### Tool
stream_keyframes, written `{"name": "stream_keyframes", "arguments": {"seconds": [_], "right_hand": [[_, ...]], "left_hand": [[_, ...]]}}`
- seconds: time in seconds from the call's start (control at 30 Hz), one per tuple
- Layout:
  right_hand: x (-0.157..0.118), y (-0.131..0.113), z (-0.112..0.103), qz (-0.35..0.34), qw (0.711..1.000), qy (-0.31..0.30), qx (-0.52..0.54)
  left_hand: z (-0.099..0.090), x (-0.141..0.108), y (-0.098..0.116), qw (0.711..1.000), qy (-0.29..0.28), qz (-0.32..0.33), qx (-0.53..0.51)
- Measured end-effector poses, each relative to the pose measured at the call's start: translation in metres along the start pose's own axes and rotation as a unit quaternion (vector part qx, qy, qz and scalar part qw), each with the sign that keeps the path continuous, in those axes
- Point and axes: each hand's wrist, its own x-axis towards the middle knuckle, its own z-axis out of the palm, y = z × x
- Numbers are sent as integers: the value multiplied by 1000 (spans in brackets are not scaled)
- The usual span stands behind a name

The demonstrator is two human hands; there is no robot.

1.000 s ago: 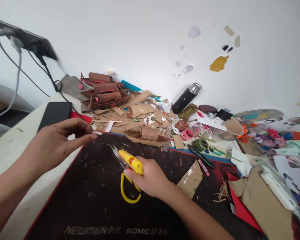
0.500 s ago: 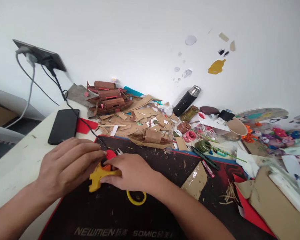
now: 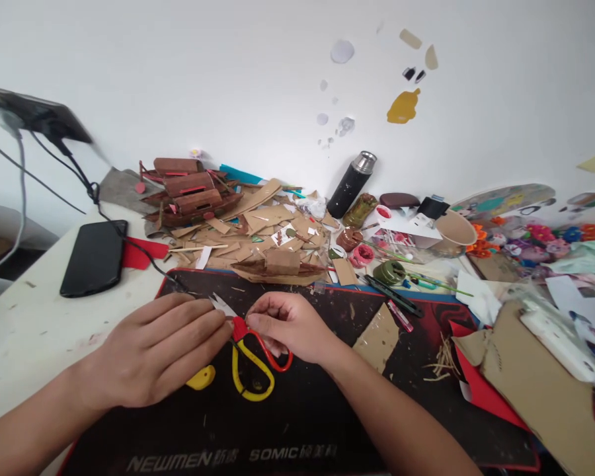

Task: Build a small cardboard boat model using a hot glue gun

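Scissors (image 3: 253, 390) with one yellow and one red handle lie on the black desk mat (image 3: 203, 430), their blades pointing up and left. My right hand (image 3: 290, 327) is beside the red handle, thumb and fingers curled together near the pivot; anything between the fingertips is too small to make out. My left hand (image 3: 163, 347) is closed, its back toward me and its fingertips close to the scissors' pivot. A yellow object (image 3: 201, 377) sticks out beneath it, mostly hidden by the hand.
A phone (image 3: 94, 258) lies at the left with a cable across it. Brown model boats (image 3: 191, 192) and cardboard scraps (image 3: 268, 221) cover the back. Paint jars, a cutter (image 3: 393, 295), a black flask (image 3: 352, 185) and a cardboard piece (image 3: 378, 338) are to the right.
My right hand has left the yellow object and moved right, beside the scissors. More of the scissors shows, while the yellow object is now largely under my left hand. The view has shifted.
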Motion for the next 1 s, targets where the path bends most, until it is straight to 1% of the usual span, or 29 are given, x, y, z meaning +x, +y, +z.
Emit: {"name": "stream_keyframes", "arguments": {"seconds": [0.1,0.27,0.5,0.63,0.7,0.8,1.0], "right_hand": [[-4,-1,-3,8,1000,-6,20],[-10,2,-9,29,999,-12,31],[-17,11,-15,43,996,-36,72],[-20,12,-18,32,997,-15,74],[-21,13,-19,29,997,-4,76],[-22,15,-21,22,997,-1,78],[-23,19,-24,12,998,5,63]], "left_hand": [[2,3,0,1000,-9,20,-3],[7,6,2,1000,-14,12,-26],[13,15,3,999,-26,27,-30],[17,24,3,999,-28,36,-19],[19,27,3,998,-39,40,-11],[22,32,1,997,-61,44,2],[25,35,-1,996,-70,60,21]]}}
